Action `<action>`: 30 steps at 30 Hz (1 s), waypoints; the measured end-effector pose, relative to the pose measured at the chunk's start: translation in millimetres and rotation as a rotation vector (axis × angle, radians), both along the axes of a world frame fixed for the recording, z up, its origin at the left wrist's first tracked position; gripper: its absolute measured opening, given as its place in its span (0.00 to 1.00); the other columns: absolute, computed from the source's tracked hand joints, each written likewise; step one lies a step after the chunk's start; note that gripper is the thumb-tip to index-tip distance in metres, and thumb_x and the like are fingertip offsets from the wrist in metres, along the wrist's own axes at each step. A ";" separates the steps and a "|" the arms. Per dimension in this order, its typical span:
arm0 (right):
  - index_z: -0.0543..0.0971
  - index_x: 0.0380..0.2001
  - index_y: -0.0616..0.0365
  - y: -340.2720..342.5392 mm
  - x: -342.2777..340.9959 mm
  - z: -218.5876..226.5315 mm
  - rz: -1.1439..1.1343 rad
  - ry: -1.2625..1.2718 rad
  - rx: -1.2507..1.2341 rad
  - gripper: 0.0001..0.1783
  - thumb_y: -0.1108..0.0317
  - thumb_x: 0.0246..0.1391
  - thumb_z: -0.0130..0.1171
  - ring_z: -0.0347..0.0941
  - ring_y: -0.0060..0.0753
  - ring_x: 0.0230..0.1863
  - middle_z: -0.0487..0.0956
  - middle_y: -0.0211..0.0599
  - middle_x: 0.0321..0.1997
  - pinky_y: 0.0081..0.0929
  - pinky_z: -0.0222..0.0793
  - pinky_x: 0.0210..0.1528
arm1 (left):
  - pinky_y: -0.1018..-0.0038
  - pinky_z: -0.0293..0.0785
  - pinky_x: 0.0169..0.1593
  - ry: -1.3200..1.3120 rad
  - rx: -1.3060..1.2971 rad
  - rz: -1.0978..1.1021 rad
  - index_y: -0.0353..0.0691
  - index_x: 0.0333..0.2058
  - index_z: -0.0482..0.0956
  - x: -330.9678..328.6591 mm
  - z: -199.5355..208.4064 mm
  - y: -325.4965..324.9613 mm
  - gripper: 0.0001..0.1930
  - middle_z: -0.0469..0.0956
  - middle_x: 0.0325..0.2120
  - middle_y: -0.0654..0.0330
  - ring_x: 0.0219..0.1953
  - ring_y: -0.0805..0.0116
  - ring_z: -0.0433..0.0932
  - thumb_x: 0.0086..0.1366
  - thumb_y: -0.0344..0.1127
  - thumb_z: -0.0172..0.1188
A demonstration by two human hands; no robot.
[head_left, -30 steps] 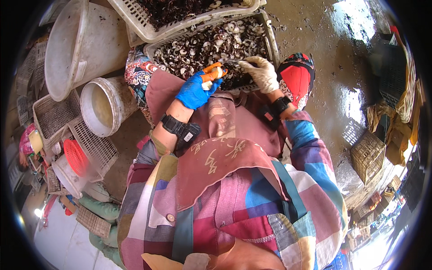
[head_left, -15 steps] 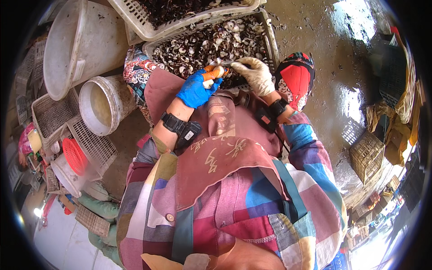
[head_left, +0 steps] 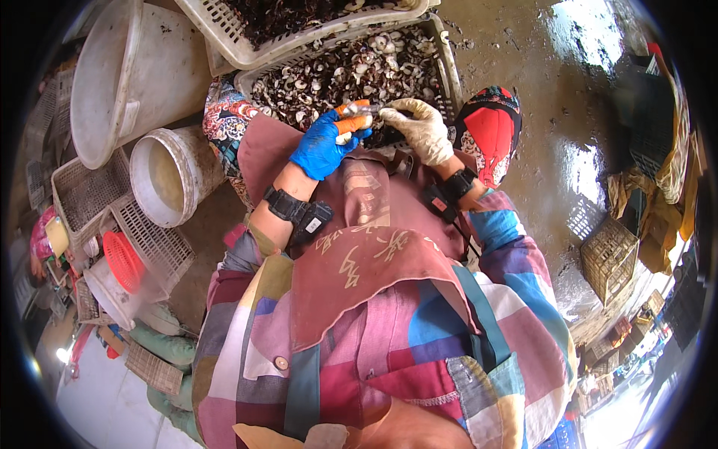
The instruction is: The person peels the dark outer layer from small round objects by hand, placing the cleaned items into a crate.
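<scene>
My left hand (head_left: 327, 146), in a blue glove with orange finger covers, is closed around a small greyish, shiny piece (head_left: 366, 110). Its exact kind is too small to make out. A pale bit also shows below the left fingers. My right hand (head_left: 420, 129), in a whitish glove, pinches the other end of the same piece, so the two hands meet over it. Just beyond them lies a pale plastic crate (head_left: 451, 63), filled with whitish curled pieces and dark scraps (head_left: 344, 78). The hands hover over its near edge.
A second crate (head_left: 247, 56) of dark matter overlaps the far side. To the left stand a large white tub (head_left: 176, 75), a white bucket (head_left: 198, 168), slotted crates (head_left: 153, 239) and a red basket (head_left: 123, 262). Wet muddy floor (head_left: 538, 135) and a beige crate (head_left: 609, 258) lie right.
Both hands have shifted slightly; the right fingers moved a little left and closer to the left ones. The greyish piece now shows more clearly between them.
</scene>
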State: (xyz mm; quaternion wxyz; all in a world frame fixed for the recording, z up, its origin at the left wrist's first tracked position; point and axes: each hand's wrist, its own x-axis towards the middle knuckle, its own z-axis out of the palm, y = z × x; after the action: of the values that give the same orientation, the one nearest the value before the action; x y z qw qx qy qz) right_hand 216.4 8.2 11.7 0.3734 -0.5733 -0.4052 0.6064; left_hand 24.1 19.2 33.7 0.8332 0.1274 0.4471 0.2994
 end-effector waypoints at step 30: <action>0.80 0.29 0.60 6.2 10.1 4.8 -0.062 -0.416 0.283 0.11 0.64 0.43 0.64 0.71 0.25 0.26 0.77 0.36 0.27 0.21 0.65 0.30 | 0.73 0.68 0.53 -0.380 -0.052 0.187 0.32 0.48 0.68 1.6 -17.7 -7.3 0.19 0.71 0.44 0.54 0.49 0.61 0.69 0.56 0.20 0.49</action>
State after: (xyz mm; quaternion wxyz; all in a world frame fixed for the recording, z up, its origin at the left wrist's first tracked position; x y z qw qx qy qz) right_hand 226.5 14.4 16.4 0.3771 -0.6399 -0.5363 0.4009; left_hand 25.7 11.9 16.0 0.8740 0.0051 0.2994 0.3826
